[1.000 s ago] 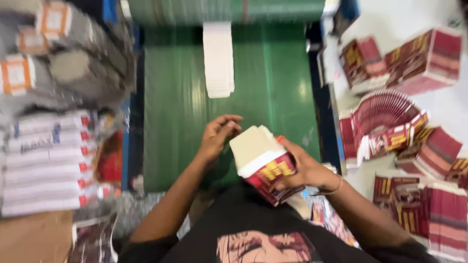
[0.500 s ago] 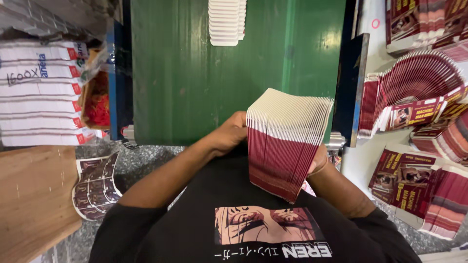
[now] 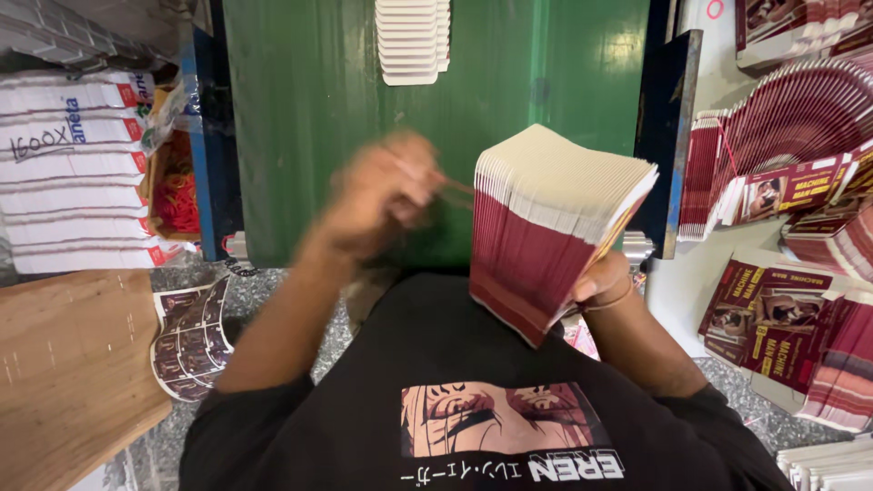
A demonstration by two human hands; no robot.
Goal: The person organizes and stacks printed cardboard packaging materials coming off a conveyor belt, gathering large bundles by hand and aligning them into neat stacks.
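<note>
My right hand [image 3: 602, 278] grips a thick stack of flat maroon cartons [image 3: 546, 227] from below, holding it tilted above the green conveyor belt [image 3: 309, 118]; the pale cut edges of the cartons face up. My left hand [image 3: 382, 195] is motion-blurred, just left of the stack and over the belt, with curled fingers. A thin dark strand seems to run from that hand to the stack's top corner; I cannot tell what it is.
A short row of white flat cartons [image 3: 414, 41] lies further up the belt. Bundled white packs [image 3: 77, 173] and a box of red rubber bands [image 3: 177, 191] sit to the left, above a wooden board [image 3: 64, 373]. Fanned maroon cartons [image 3: 791, 118] cover the right table.
My left hand has come off the stack and swung out to its left, now blurred. The stack stays held in my right hand, slightly higher and more tilted.
</note>
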